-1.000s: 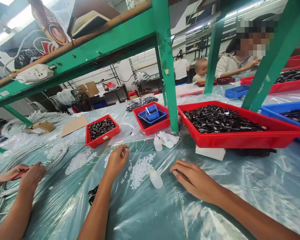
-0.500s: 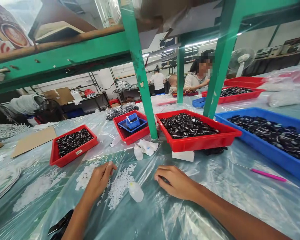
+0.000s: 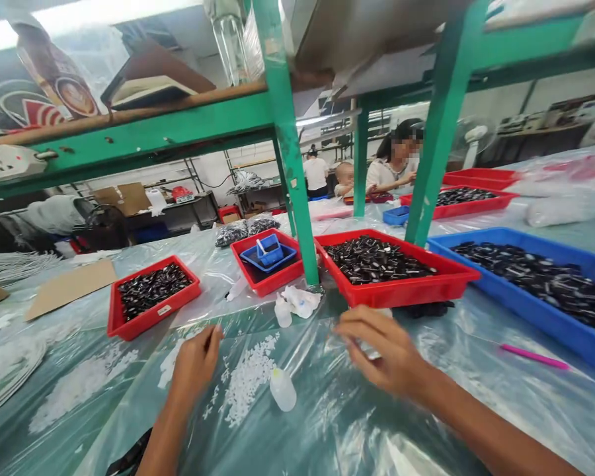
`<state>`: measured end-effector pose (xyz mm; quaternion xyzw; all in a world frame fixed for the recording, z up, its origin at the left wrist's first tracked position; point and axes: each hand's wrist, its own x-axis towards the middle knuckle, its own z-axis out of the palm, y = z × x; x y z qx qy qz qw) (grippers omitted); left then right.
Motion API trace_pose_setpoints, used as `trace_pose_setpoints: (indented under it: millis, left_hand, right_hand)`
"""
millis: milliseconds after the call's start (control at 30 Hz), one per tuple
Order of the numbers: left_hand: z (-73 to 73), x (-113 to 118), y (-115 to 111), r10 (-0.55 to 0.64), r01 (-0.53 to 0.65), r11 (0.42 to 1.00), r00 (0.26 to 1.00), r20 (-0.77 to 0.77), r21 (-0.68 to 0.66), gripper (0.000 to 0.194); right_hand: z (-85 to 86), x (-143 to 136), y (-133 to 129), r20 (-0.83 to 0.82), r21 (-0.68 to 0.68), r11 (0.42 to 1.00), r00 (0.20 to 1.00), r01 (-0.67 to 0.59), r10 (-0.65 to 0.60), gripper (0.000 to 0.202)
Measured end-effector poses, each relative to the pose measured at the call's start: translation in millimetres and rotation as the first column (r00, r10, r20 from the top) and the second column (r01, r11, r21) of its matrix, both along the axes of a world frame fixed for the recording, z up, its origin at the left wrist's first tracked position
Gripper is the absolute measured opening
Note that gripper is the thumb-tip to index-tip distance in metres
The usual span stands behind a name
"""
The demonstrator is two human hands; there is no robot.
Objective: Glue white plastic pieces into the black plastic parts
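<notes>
My left hand [image 3: 198, 357] is just above the plastic-covered table, its fingers closed in a pinch; anything between them is too small to make out. It hovers beside a spread of small white pieces [image 3: 250, 380] and partly covers another white pile [image 3: 168, 363]. My right hand [image 3: 384, 347] is raised in front of the large red tray [image 3: 411, 295], fingers bent and their tips close to the thumb; whatever they hold cannot be made out. A translucent squeeze bottle [image 3: 282, 390] leans on the table between my hands. Black pieces [image 3: 377, 259] fill the large red tray.
A smaller red tray [image 3: 153, 314] stands left, another red tray [image 3: 277, 283] with blue containers behind. To the right are a blue tray [image 3: 520, 294] and a pink-handled tool [image 3: 533, 356]. A green post [image 3: 305, 231] rises ahead. People sit beyond.
My right hand has risen and moved right, towards the large red tray, its fingers loosening. My left hand stays near the white pieces. The whole view has shifted slightly.
</notes>
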<state>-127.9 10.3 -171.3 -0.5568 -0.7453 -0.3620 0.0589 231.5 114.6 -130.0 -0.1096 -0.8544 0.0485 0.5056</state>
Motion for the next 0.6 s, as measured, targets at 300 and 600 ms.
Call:
trace_pose_setpoints:
  millis: [300, 600]
  left_hand:
    - [-4.6, 0, 5, -0.059, 0.061, 0.998, 0.996, -0.061, 0.024, 0.042]
    - [-3.6, 3, 6, -0.089, 0.089, 0.995, 0.996, -0.016, -0.038, 0.041]
  right_hand:
    - [85.2, -8, 152, 0.813, -0.172, 0.788, 0.537, 0.591, -0.225, 0.032]
    - [70.2, -22, 159, 0.939, -0.090, 0.770, 0.312, 0.631, -0.147, 0.032]
